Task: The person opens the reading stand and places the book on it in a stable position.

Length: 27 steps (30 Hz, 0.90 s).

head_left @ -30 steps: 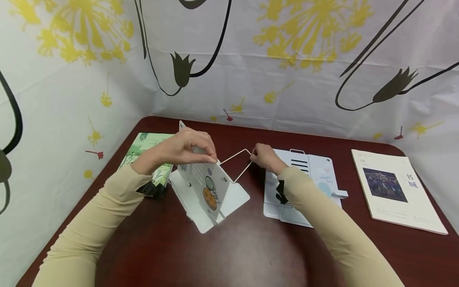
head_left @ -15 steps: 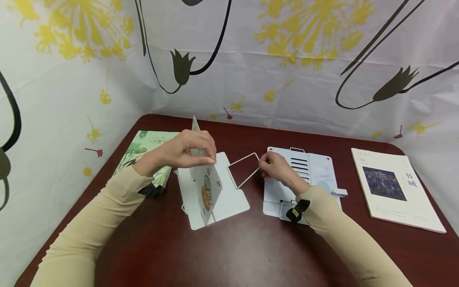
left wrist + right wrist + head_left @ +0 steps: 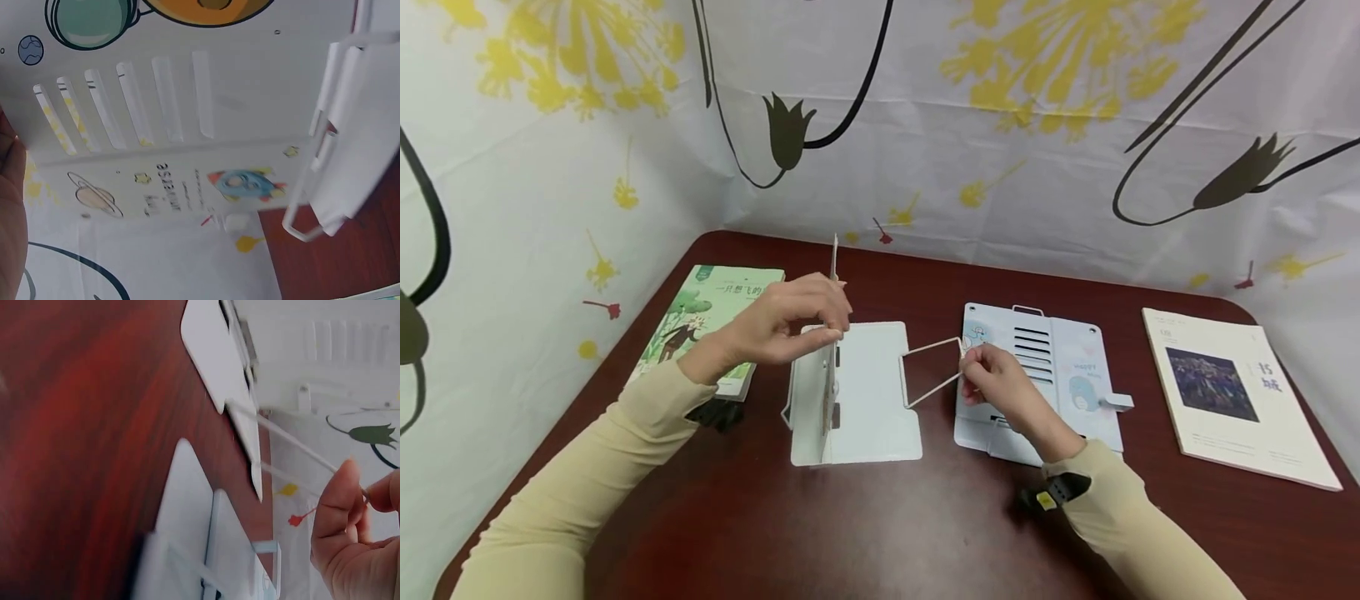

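Note:
A white metal book stand (image 3: 876,392) stands unfolded mid-table, its base flat and its printed panel upright, edge-on in the head view. My left hand (image 3: 793,321) pinches the panel's upper edge between thumb and fingers. In the left wrist view the panel (image 3: 256,94) shows slots, a rocket and planets. From the base's right side a white wire loop (image 3: 931,346) sticks out, and my right hand (image 3: 1000,383) pinches its outer end. The right wrist view shows that wire (image 3: 294,442) running from the base to the thumb and fingertips.
Right of the stand lies a second, pale blue book stand (image 3: 1078,342), flat, partly under my right hand. A green picture book (image 3: 715,304) lies at the left, behind my left forearm. A cream-coloured magazine (image 3: 1217,450) lies at the far right.
The stand has turned so its panel faces sideways and its base lies squarer to me. My right hand has moved right and nearer to me with the wire loop; the left keeps its hold.

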Each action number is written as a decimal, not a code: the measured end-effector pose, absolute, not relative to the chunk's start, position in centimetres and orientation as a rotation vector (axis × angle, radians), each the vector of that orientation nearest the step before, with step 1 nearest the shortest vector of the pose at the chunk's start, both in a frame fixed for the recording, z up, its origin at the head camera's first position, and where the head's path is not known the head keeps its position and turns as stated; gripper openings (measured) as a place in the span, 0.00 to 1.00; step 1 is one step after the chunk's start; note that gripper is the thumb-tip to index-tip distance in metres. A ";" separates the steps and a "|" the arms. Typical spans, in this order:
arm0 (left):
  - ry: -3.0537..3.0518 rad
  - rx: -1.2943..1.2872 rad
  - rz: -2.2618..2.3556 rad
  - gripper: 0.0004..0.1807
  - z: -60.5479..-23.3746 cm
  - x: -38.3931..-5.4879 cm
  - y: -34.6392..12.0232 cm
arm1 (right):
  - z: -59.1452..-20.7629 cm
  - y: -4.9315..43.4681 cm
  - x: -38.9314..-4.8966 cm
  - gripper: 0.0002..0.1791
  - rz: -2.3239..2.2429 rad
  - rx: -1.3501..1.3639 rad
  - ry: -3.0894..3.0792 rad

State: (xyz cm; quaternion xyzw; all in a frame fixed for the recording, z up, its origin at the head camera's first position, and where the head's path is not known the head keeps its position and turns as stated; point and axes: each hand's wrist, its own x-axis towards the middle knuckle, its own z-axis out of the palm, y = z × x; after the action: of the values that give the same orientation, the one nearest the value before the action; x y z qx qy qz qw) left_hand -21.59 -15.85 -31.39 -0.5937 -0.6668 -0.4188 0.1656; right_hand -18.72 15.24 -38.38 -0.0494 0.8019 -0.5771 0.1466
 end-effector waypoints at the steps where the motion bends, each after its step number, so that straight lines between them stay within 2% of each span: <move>1: -1.899 -1.683 -1.207 0.15 -31.4 -21.7 -15.9 | -38.3 15.2 -18.4 0.07 -1.689 -0.132 2.298; 5: -1.905 -1.646 -1.251 0.16 -31.5 -21.9 -16.3 | -38.4 14.7 -17.8 0.10 -1.772 -0.145 2.262; 10: -1.909 -1.631 -1.287 0.17 -31.7 -22.1 -16.4 | -39.1 13.7 -17.4 0.12 -1.734 -0.326 2.269; 17: -1.941 -1.635 -1.318 0.15 -31.8 -22.5 -16.0 | -41.3 12.5 -17.5 0.09 -1.553 -0.494 2.318; 22: -1.951 -1.617 -1.343 0.09 -31.8 -22.6 -15.9 | -41.3 11.4 -18.2 0.05 -1.448 -0.598 2.398; 27: -1.960 -1.603 -1.364 0.10 -31.6 -22.5 -15.7 | -41.0 10.4 -18.6 0.02 -1.411 -0.639 2.449</move>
State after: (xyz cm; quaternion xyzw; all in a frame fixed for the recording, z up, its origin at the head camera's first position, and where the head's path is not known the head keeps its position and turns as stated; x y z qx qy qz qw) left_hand -22.51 -15.75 -31.62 -0.5524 -0.6755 -0.4700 0.1325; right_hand -18.64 10.39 -40.99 -0.2189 0.8389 -0.4833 0.1216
